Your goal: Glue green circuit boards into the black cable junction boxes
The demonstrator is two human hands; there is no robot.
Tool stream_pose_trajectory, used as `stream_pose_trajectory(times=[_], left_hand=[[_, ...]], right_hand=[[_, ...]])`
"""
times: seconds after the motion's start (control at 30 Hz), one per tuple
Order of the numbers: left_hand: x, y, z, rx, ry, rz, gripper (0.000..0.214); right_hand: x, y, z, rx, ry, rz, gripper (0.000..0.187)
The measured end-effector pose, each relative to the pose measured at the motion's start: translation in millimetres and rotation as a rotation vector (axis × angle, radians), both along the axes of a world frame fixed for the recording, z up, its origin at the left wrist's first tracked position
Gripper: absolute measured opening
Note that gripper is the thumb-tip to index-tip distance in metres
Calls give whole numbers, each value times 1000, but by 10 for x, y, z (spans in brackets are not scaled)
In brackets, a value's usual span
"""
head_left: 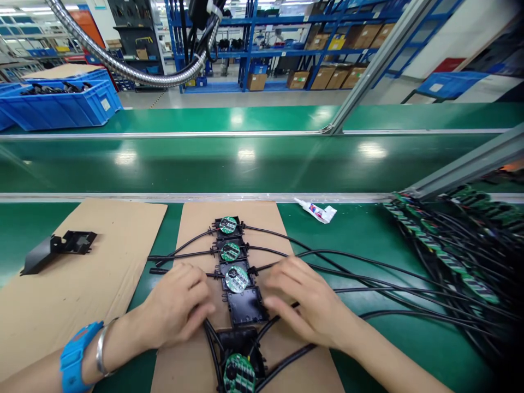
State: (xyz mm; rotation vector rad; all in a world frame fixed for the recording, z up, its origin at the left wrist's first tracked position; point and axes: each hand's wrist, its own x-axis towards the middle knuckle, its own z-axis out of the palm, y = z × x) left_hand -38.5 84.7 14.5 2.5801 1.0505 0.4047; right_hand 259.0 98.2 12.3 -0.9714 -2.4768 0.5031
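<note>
A column of black plastic housings (246, 307) lies on the middle cardboard sheet. Three upper ones carry round green circuit boards (230, 251) with black cables; the fourth shows no board. Below it, nearer me, sits another black housing (235, 341) with a round circuit board (239, 374) and cables. My left hand (180, 305) is just left of the column, fingers loosely bent, over cable ends. My right hand (305, 297) is to the right, thumb apart from its bent fingers, with a black cable (268, 326) passing beneath. Nothing shows gripped in either hand; the fingertips are slightly blurred.
A black bracket-like part (57, 250) lies on the left cardboard (82, 295). A white tube (316, 210) rests behind the right hand. Many cabled boards (446, 251) are heaped at the right. Beyond the metal rail stands a blue bin (61, 106); a metal conduit (135, 76) hangs overhead.
</note>
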Motion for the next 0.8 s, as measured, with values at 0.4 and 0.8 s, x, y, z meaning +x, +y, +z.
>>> stream_pose_trajectory(times=[0.4, 0.8], left_hand=[[65, -223, -59, -263, -56, -228, 27], [-26, -211, -63, -167, -244, -113, 8]], right_hand=[[-597, -798, -92, -33, -133, 28, 43], [-214, -607, 171, -201, 43, 32, 39]])
